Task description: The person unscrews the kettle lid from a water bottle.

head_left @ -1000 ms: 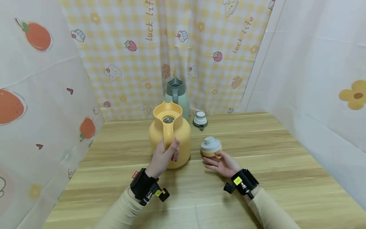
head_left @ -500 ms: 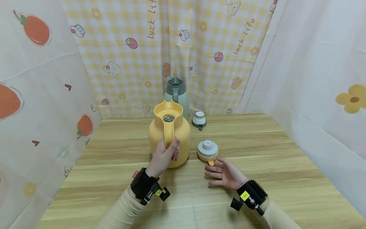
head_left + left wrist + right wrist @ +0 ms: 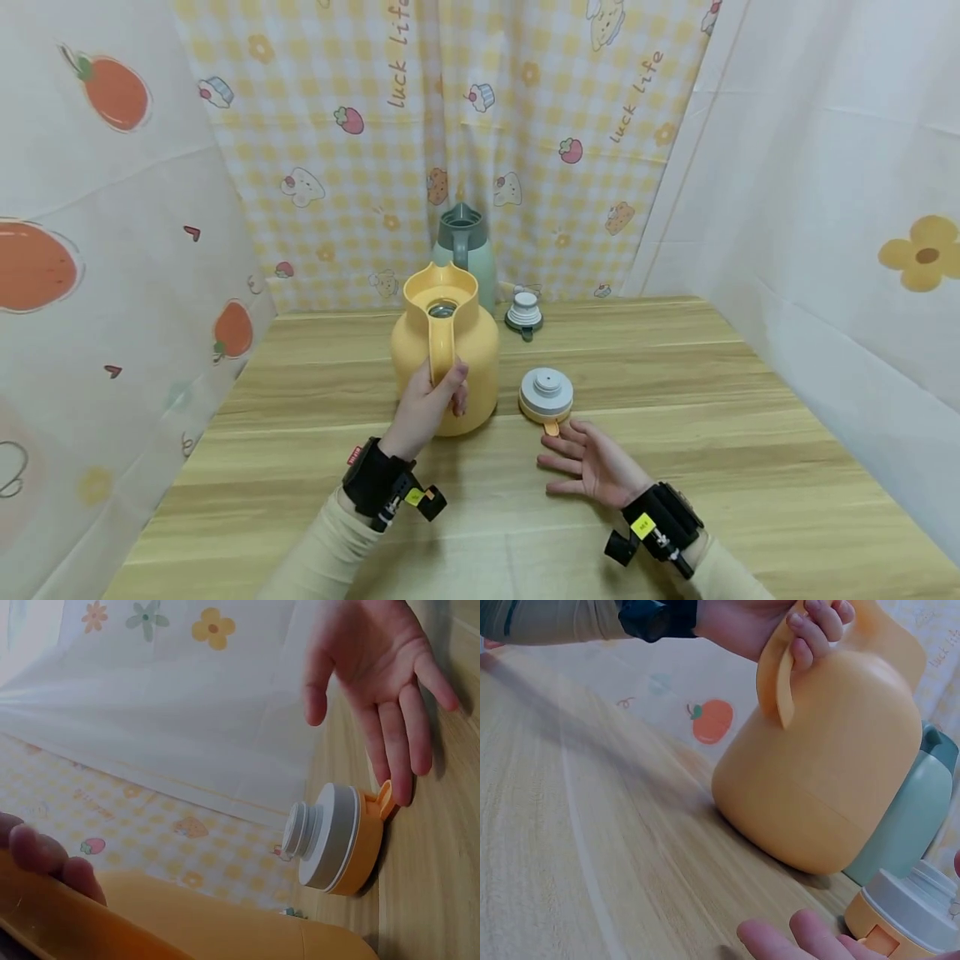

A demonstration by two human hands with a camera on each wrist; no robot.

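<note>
My left hand (image 3: pixel 429 405) grips the handle of a yellow thermos jug (image 3: pixel 480 367), which stands upright with its mouth uncovered. To the jug's right, a grey and yellow stopper lid (image 3: pixel 547 393) sits on the table with its grey plug facing up. Its yellow tab points toward my right hand (image 3: pixel 597 463). That hand is palm up with fingers spread and straight, fingertips right at the tab. In the left wrist view, the fingers (image 3: pixel 401 742) of the right hand reach down beside the lid's tab. The right wrist view has the jug (image 3: pixel 825 765) with the left hand round its handle.
Behind the yellow jug stands a green thermos jug (image 3: pixel 480 263), partly hidden and also uncovered. A second stopper lid (image 3: pixel 524 312), white on dark green, rests plug up near the back edge. Patterned curtains (image 3: pixel 360 183) border the wooden table (image 3: pixel 315 450).
The yellow-based stopper lid has turned, its tab now pointing toward the person, and sits level. My right hand has let go and drawn back slightly. The left hand keeps its grip.
</note>
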